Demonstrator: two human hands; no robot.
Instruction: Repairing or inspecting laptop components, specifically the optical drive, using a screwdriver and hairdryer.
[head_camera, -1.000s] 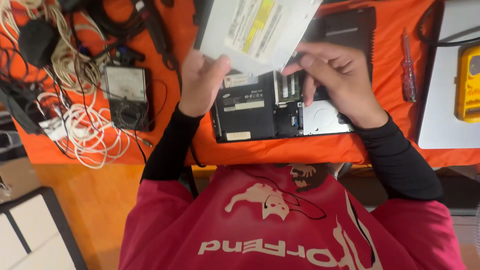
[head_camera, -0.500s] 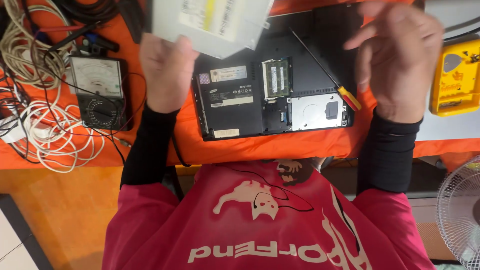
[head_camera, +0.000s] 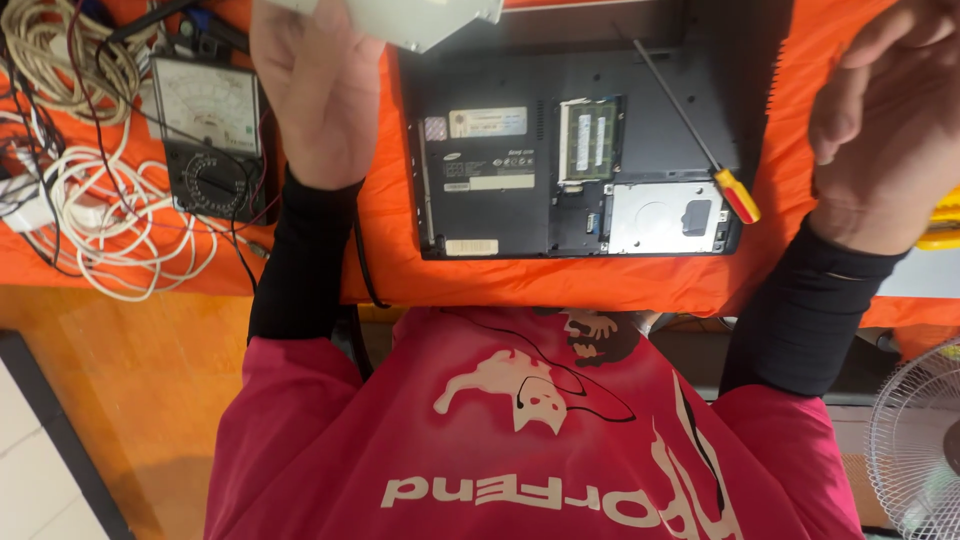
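The left hand (head_camera: 318, 95) is raised over the table's edge, fingers closed round the underside of a flat, pale grey drive (head_camera: 420, 15), of which only the lower edge shows at the top of the view. The right hand (head_camera: 885, 125) is lifted well off to the other side, fingers loosely curled and open, with nothing in it. Between the two hands lies a black laptop (head_camera: 500, 170), turned bottom up on the orange cloth (head_camera: 600, 285) that covers the table. Its covers are off, so a green memory stick (head_camera: 590, 140) sits bare in its slot, and just below that to the right is a silvery metal bay (head_camera: 660, 215). A screwdriver (head_camera: 695, 140) with a red and yellow handle rests slantwise across the laptop's right half, its handle just at the corner of the bay. Beyond the left hand stands a black meter (head_camera: 208, 135) with a white dial face (the needle is too small to make out), and beside that lies a tangle of white and cream cables (head_camera: 90, 190). Down in the right-hand corner, off the table, part of a white fan grille (head_camera: 915, 440) shows. Both forearms are in black sleeves, over a pink shirt.
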